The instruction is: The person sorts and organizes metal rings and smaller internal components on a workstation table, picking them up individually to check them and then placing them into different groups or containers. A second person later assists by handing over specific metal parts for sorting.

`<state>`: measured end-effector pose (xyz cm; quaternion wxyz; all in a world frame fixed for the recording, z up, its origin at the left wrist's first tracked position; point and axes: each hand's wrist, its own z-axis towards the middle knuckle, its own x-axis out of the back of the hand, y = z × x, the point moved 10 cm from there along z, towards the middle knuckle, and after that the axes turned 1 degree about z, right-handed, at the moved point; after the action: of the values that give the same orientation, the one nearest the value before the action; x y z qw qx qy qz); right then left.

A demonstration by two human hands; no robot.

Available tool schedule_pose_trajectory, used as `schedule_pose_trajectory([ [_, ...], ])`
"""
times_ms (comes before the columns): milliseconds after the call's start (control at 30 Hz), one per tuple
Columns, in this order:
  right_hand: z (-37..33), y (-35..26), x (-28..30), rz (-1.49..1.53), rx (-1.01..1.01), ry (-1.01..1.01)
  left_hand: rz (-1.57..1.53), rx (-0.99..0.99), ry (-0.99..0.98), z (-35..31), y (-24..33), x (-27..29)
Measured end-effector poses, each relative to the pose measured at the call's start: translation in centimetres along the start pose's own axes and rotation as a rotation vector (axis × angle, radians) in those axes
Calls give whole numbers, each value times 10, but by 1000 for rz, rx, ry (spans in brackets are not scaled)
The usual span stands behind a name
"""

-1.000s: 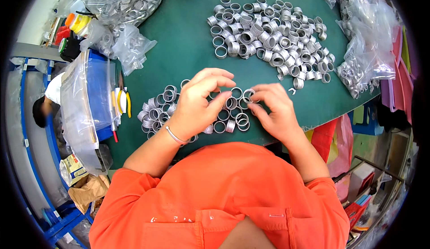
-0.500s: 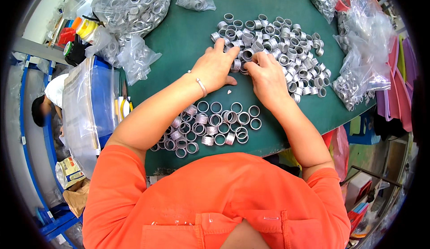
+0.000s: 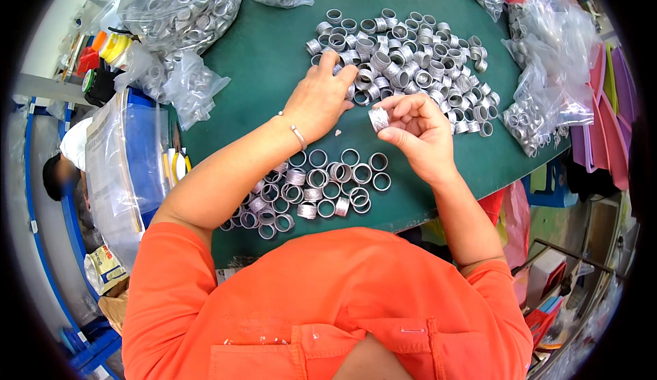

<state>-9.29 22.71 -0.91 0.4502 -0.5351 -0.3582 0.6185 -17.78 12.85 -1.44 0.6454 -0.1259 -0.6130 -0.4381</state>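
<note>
My right hand [image 3: 423, 134] pinches a silver metal ring [image 3: 378, 119] between thumb and fingers, just off the near edge of a big pile of similar rings [image 3: 424, 51]. That ring is short and tube-like, with a patterned outer side. My left hand [image 3: 320, 99], a bangle on its wrist, rests at the pile's left edge. Its fingers are apart and its fingertips reach in among the rings, partly hidden. A smaller group of rings [image 3: 317, 178] lies nearer my body, several of them showing their round openings. One tiny pale fragment [image 3: 338, 133] sits between the two groups.
Green tabletop [image 3: 274, 45] carries it all. Bulging clear bags of metal rings [image 3: 181, 7] stand at the far left, and more filled bags [image 3: 547, 72] line the right edge. Yellow-handled pliers [image 3: 179, 164] are by the left edge. Another person [image 3: 61, 168] is beyond, at the left.
My right hand has drawn back from the pile toward me, turned over, and now holds up one ring. My left hand stays at the pile's edge. The whole view has shifted slightly.
</note>
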Motion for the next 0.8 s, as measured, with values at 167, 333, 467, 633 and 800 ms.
schedule_pose_trajectory([
  [167, -18, -26, 10, -142, 132, 49, -24, 28, -38, -1, -1, -2],
  [333, -92, -76, 89, -635, 251, 381, -21, 12, -119, -10, 2, 0],
  [467, -216, -100, 222, -810, 105, 891, -44, -26, -164, -14, 7, 5],
  [633, -289, -115, 264, -1620, -328, 974, -50, -14, -198, -14, 6, 5],
  [800, -176, -101, 163, -1391, 105, 773, -17, -47, -160, -10, 11, 5],
])
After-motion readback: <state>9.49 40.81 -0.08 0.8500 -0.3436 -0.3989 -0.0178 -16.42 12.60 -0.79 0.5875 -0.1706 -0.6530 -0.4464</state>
